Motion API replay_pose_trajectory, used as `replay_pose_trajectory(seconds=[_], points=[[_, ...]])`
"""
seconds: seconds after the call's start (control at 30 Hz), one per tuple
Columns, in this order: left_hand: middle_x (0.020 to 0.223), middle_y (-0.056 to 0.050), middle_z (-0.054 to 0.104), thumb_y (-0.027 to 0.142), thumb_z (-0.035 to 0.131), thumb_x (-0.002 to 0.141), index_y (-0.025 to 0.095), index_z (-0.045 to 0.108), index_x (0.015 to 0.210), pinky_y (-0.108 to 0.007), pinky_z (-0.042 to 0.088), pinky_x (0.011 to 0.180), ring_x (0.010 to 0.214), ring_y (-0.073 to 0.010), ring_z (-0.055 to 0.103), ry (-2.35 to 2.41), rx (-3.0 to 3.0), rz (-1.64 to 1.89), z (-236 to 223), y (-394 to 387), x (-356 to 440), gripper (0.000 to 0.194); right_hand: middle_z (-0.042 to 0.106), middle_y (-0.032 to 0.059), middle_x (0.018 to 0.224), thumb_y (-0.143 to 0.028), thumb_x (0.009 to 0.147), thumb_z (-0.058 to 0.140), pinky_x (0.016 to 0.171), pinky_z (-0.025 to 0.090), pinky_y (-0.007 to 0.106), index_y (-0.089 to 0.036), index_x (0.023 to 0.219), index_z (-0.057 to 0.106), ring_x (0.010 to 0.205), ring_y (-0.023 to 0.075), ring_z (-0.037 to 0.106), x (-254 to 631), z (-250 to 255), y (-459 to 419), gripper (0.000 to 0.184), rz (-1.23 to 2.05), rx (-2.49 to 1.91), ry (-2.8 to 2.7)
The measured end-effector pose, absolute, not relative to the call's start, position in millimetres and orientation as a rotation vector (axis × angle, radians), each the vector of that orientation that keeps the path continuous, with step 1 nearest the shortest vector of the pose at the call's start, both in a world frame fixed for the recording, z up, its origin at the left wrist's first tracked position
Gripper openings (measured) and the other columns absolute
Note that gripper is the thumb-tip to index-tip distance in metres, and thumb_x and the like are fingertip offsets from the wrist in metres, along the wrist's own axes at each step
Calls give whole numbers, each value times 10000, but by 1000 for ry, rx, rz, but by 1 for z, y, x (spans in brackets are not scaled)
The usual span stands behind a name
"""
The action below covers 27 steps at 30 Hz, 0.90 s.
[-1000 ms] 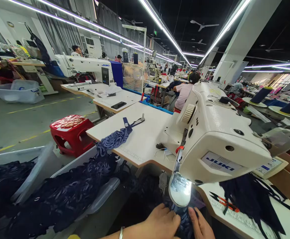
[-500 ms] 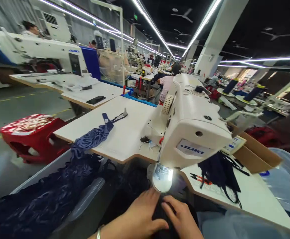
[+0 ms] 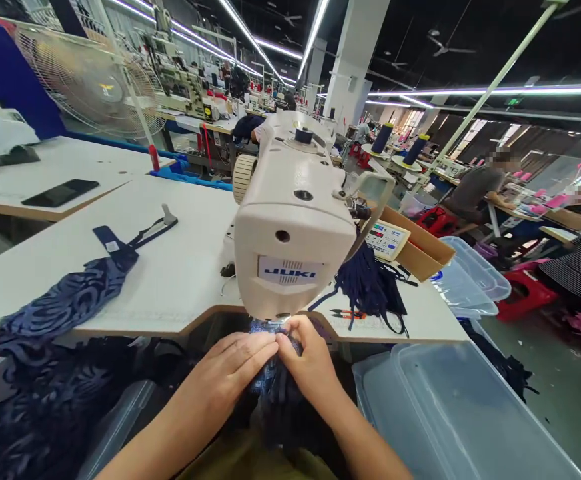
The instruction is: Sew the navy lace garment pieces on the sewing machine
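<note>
A big white table point(image 3: 195, 267) is seen just past the hands, and over their fingertips the white head of a sewing machine point(image 3: 290, 220) is set. The left hand point(image 3: 235, 363) is partly closed, its fingers close together and pressed on the blue cloth point(image 3: 263, 381); its thumb is hidden, so it cannot be told if a pinch is made. The right hand point(image 3: 313, 363) is curled in, and the same cloth is pinched by its thumb and finger. The blue cloth is found between and under both hands, below the machine head. For good work, it is best held flat and guided softly, with no pulling, and fingertips should be kept back from the needle, which cannot be seen.

Now things can be counted. To the right of the hands, one big clear box point(image 3: 470, 400) is seen nearby. One fan point(image 3: 100, 87) is seen far off to their left, and one patterned piece point(image 3: 80, 287) is laid nearer. Far past them, to the right, two thread cones point(image 3: 383, 139) are stood. One phone point(image 3: 60, 193) is left of them, and one pair of snips point(image 3: 355, 315) is just to their right
</note>
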State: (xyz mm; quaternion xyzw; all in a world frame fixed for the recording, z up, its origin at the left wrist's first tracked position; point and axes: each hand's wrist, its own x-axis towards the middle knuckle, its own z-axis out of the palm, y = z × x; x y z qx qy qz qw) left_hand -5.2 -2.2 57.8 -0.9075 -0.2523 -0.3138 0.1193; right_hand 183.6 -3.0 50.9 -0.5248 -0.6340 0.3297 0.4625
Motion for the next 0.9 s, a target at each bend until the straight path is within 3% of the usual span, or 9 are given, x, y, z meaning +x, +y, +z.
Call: replay_pose_trajectory(seconds=[0.07,0.17,0.4,0.6,0.9], points=[[1287,-39,619,3,339,910,171,493,1319,-271,289,1051,1229,-111,501,-740,-2690,-900,53,0,-4,468,356,-102,530,-288,845,532,523,292,225,-213,872,483,497,101,331,183,50,-1,93,972,-1273,-1438],[1253,6,647,14,341,904,252,533,1279,-304,258,1020,1194,-110,532,-848,-2634,-987,46,-3,1,484,322,-116,499,-311,858,479,484,261,225,-214,872,452,466,101,280,186,52,6,102,1085,-1256,-1344],[1202,6,681,168,327,983,265,595,1213,-370,286,929,1116,-163,595,-1150,-2483,-1047,51,-18,17,367,416,-99,535,-215,838,453,557,312,241,-216,905,465,524,123,425,193,58,24,68,785,-1329,-1529],[1191,42,684,112,311,964,255,620,1178,-416,308,874,1104,-192,595,-1252,-2389,-916,56,-20,25,402,469,-65,578,-189,812,458,554,283,247,-224,789,458,576,141,446,194,60,31,41,611,-1476,-1636],[1129,20,706,79,368,930,201,657,1156,-414,333,862,1043,-214,595,-1317,-2317,-836,59,-24,30,387,551,-32,607,-203,843,457,683,398,268,-219,908,544,725,192,581,195,62,35,109,580,-1459,-1678]])
